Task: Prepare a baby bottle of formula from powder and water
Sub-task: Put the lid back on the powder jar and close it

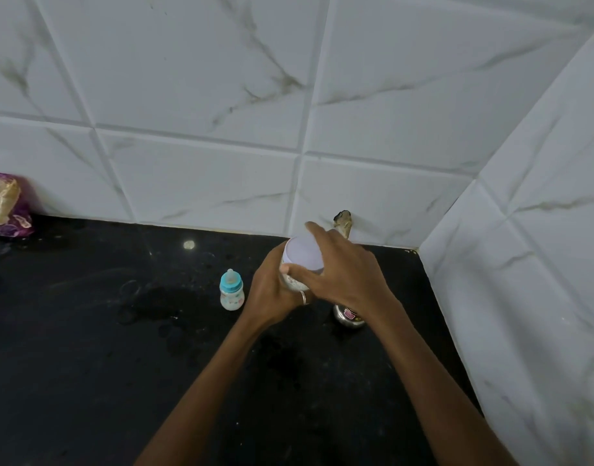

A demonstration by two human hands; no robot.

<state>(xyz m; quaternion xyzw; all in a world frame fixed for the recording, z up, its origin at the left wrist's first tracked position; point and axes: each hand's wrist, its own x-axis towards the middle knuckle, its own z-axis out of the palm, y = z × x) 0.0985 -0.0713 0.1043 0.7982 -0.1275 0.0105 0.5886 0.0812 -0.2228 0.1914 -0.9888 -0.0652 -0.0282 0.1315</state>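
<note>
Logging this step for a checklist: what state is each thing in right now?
baby bottle: upright on the counter, teal cap on, white contents.
formula container: gripped by the left hand.
lid: on the container, right hand grips its rim.
steel cup: upright, partly hidden by the right forearm.
purple packet: against the wall; open or sealed unclear.
counter: wet patches.

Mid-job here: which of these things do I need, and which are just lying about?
Job: tub held in the left hand, its lid gripped by the right hand, bottle, steel pot (possibly water).
Lying about: purple packet, brown stub at the wall.
</note>
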